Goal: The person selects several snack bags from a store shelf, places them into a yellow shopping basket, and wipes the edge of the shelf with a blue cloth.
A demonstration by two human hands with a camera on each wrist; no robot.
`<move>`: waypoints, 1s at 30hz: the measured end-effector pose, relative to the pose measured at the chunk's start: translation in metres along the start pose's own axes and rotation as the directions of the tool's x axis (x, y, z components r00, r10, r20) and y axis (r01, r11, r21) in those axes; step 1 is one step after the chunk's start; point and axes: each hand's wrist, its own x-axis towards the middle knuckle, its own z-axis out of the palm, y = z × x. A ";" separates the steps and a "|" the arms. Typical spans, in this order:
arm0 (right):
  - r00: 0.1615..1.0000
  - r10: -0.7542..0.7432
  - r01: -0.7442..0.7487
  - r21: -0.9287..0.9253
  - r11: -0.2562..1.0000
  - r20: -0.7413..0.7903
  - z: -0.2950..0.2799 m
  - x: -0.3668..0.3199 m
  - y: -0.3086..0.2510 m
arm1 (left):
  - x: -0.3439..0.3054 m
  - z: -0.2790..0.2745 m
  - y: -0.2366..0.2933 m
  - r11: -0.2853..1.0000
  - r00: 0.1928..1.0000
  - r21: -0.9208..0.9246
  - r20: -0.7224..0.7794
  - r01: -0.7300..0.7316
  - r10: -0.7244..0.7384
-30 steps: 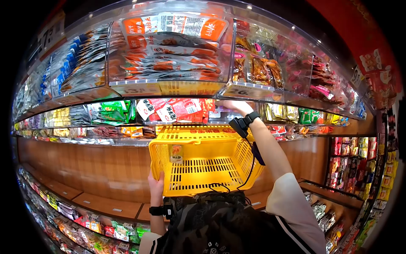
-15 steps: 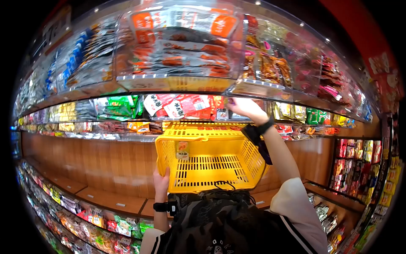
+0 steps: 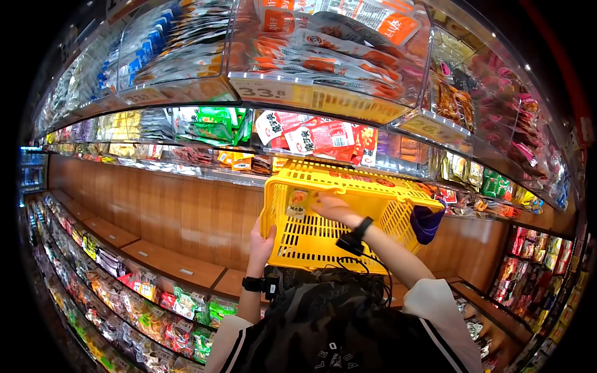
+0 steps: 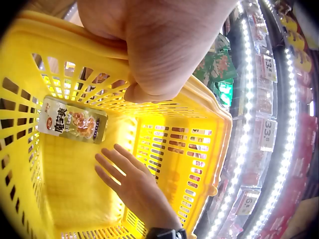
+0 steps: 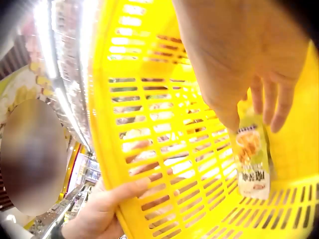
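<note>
A yellow plastic basket [image 3: 268,202] hangs tilted in front of the body, its opening toward me. My left hand [image 3: 262,245] grips its left rim, with the thumb over the inner side in the left wrist view. One flat snack packet [image 4: 72,119], pale green with a food picture and dark lettering, lies inside against the basket's wall. My right hand [image 3: 336,208] is inside the basket, close to the packet. Its fingers [image 4: 122,159] are extended and spread in the left wrist view, and nothing shows between them.
Shelves of bagged snacks [image 3: 317,133] run across behind the basket, with clear bins [image 3: 329,56] jutting out above. Price tags [image 3: 267,91] line the bin fronts. Lower shelves [image 3: 155,292] hold more packets at the left. A purple cloth-like thing [image 3: 428,222] hangs at the basket's right end.
My right hand has come down from the middle shelf into the basket. The left hand keeps its grip on the rim. In the head view, basket and shelves have shifted right.
</note>
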 end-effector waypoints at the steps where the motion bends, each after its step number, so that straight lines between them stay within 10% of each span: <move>1: 0.998 -0.047 0.044 -0.088 0.995 -0.036 0.014 0.016 0.001 | 0.000 -0.001 -0.002 1.000 1.000 0.005 0.001 -0.005 0.005; 5: 0.887 -0.148 0.268 0.226 0.936 -0.438 0.068 0.027 -0.008 | 0.002 -0.004 -0.012 0.999 1.000 0.039 0.002 -0.004 0.004; 10: 0.949 0.024 0.101 0.379 0.920 -0.313 0.061 0.001 -0.039 | 0.003 -0.003 -0.009 0.999 1.000 0.039 0.023 -0.010 0.009; 13: 0.716 -0.123 0.407 0.269 0.873 -0.687 0.080 0.015 -0.026 | 0.000 0.003 0.005 1.000 1.000 -0.006 0.016 0.017 -0.017; 17: 0.804 0.068 0.266 0.460 0.847 -0.591 0.095 0.033 -0.017 | 0.001 0.001 -0.002 1.000 1.000 0.025 0.002 -0.005 0.005; 25: 0.690 0.306 0.025 0.444 0.895 -0.656 0.124 0.069 -0.005 | -0.003 0.000 0.007 0.999 1.000 0.051 -0.016 -0.019 0.020; 30: 0.799 0.371 -0.114 0.486 0.867 -0.473 0.099 0.053 -0.001 | -0.003 0.004 0.016 0.999 0.999 -0.001 -0.001 -0.043 0.043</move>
